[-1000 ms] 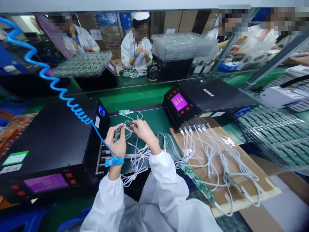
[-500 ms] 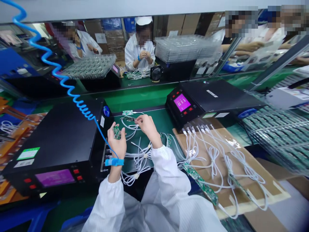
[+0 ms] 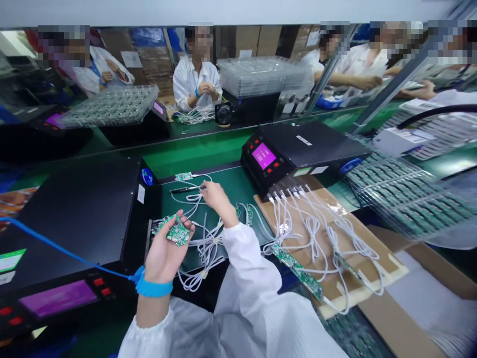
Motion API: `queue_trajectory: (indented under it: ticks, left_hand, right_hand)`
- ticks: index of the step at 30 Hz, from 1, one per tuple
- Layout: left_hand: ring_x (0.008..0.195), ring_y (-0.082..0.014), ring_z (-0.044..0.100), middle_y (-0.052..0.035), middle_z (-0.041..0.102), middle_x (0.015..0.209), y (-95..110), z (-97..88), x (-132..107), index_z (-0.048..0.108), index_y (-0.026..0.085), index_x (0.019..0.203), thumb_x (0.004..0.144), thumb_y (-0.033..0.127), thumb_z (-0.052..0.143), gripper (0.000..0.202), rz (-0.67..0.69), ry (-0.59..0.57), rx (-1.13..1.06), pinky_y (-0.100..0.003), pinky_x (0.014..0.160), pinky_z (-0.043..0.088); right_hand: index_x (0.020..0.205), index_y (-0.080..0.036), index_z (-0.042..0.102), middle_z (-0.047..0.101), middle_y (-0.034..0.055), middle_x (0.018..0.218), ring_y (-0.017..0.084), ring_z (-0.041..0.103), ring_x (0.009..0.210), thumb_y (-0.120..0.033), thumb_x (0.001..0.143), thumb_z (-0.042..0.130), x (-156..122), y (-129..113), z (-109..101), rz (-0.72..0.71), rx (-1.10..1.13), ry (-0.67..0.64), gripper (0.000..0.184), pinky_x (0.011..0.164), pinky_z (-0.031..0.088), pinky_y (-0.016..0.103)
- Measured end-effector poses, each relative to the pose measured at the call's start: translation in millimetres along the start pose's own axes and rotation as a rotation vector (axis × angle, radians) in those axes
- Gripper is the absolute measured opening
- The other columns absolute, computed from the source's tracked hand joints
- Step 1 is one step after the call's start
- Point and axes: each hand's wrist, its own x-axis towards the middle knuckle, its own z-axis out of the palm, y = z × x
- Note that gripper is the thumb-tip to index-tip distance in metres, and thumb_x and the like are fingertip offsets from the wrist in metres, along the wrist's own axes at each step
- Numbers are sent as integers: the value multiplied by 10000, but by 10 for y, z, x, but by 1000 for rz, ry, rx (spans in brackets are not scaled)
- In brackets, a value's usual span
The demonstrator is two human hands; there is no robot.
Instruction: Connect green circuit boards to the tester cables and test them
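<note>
Palm turned up, my left hand [image 3: 164, 256] holds green circuit boards [image 3: 179, 233] between thumb and fingers; their exact number cannot be made out. A blue wrist strap [image 3: 154, 287] circles that wrist. My right hand [image 3: 214, 196] pinches the right end of a thin dark circuit board [image 3: 183, 190], seen edge-on, where a white cable meets it; the fingertips partly hide this joint. Just beyond lies another small board [image 3: 183, 176] with a white cable plugged in. Bundled white cables [image 3: 212, 241] lie between my hands and my lap.
Black test boxes with purple screens stand left [image 3: 85, 204] and right [image 3: 309, 144]. White cables run from the right one over brown cardboard [image 3: 298, 228] to a long green board [image 3: 298, 271]. Trays of boards [image 3: 406, 194] stand far right. Co-workers sit across the bench.
My left hand has come lower and turned palm up, showing the boards' faces. My right hand stays at the thin board's end. The view has swung slightly right.
</note>
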Motion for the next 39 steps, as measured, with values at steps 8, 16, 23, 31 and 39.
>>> queue_trajectory:
  ticks: [8, 16, 23, 31, 39]
  left_hand:
    - [840, -174, 712, -83, 676, 869, -109, -10, 17, 663, 108, 915, 923, 67, 511, 159, 36, 95, 36, -445, 947, 651]
    - [1124, -269, 753, -138, 752, 1098, -151, -68, 43, 646, 111, 1239, 903, 11, 522, 372, 128, 89, 158, -483, 1060, 608]
    - [1112, -229, 759, -122, 776, 1116, -181, -30, 101, 689, 136, 1253, 961, 58, 590, 317, 205, 58, 221, -362, 1081, 590]
    - [1058, -214, 757, -99, 775, 1110, -221, -31, 164, 755, 162, 1116, 942, 92, 663, 209, 268, 44, 200, -376, 1053, 601]
    - [904, -113, 713, -31, 768, 1013, -188, 53, 198, 773, 169, 914, 940, 104, 715, 91, 327, 212, 168, -215, 804, 621]
  right_hand:
    - [1161, -162, 707, 727, 178, 1216, 294, 724, 1141, -148, 972, 616, -371, 380, -152, 304, -249, 7, 211, 905, 535, 359]
    - [1171, -145, 699, 719, 218, 1233, 293, 708, 1184, -51, 959, 525, -338, 332, -14, 317, -276, 13, 289, 896, 539, 347]
    - [1151, -127, 720, 728, 232, 1210, 316, 694, 1188, -58, 967, 472, -394, 362, -19, 284, -301, 23, 317, 910, 532, 370]
    - [1121, -106, 731, 738, 243, 1177, 312, 686, 1188, -40, 940, 532, -370, 303, 14, 258, -313, 6, 277, 950, 504, 375]
    - [1149, -136, 662, 709, 173, 1232, 284, 653, 1178, -173, 944, 558, -489, 337, -50, 122, -177, 26, 233, 958, 478, 352]
